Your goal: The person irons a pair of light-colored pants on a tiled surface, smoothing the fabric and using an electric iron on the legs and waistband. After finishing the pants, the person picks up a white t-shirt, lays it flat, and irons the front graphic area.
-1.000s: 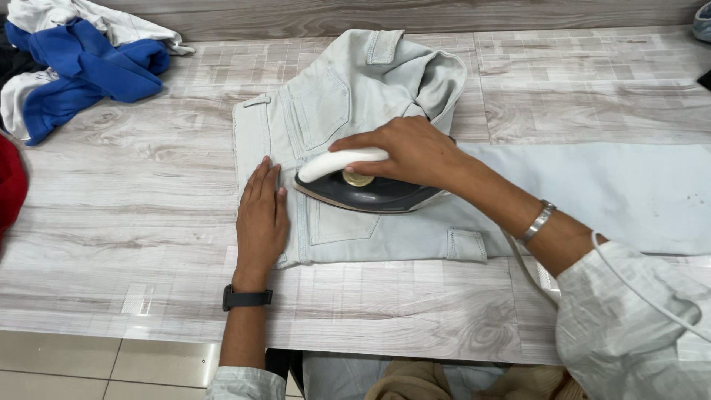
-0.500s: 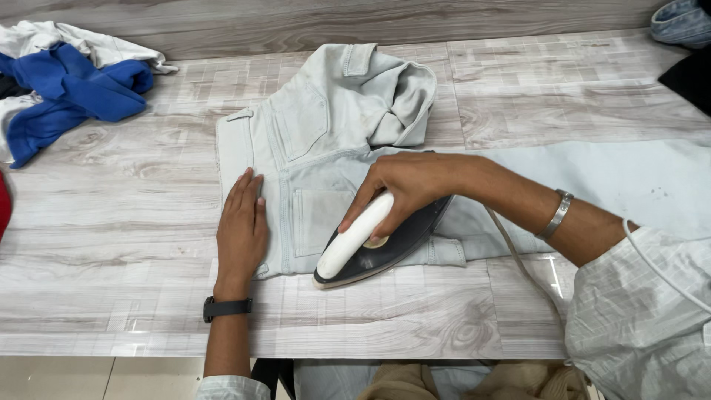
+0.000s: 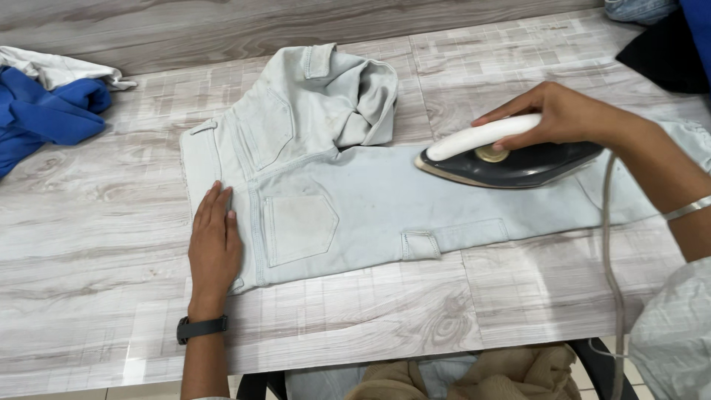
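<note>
A crumpled royal-blue garment (image 3: 46, 118) with a white cloth (image 3: 63, 70) over it lies at the far left of the grey wood-grain laminate tabletop (image 3: 96, 244), well apart from your work. Your left hand (image 3: 215, 248), a black watch (image 3: 201, 327) on its wrist, lies flat and fully open, fingers together, palm pressing the waistband end of the pale, washed-out blue denim jeans (image 3: 348, 211); it grips nothing, only pins the cloth. The jeans lie along the table's middle, back pocket up, one leg stretched flat to the right and the other bunched in a heap toward the far edge. Over the stretched leg your right hand (image 3: 563, 115) is closed around the white handle of the dark-soled electric iron (image 3: 511, 159), whose pointed nose aims left toward the seat; its grey cord (image 3: 611, 252) hangs down past your forearm. A silver bangle (image 3: 689, 209) shows on that wrist.

By the look of it, the pressing of this leg is in hand, about midway along it. A further pass would call for the soleplate kept flat and the left palm holding the cloth taut, with fingers well apart from the nose and the cord kept off the ironed cloth. Dark clothing (image 3: 666, 48) sits at the far right corner.
</note>
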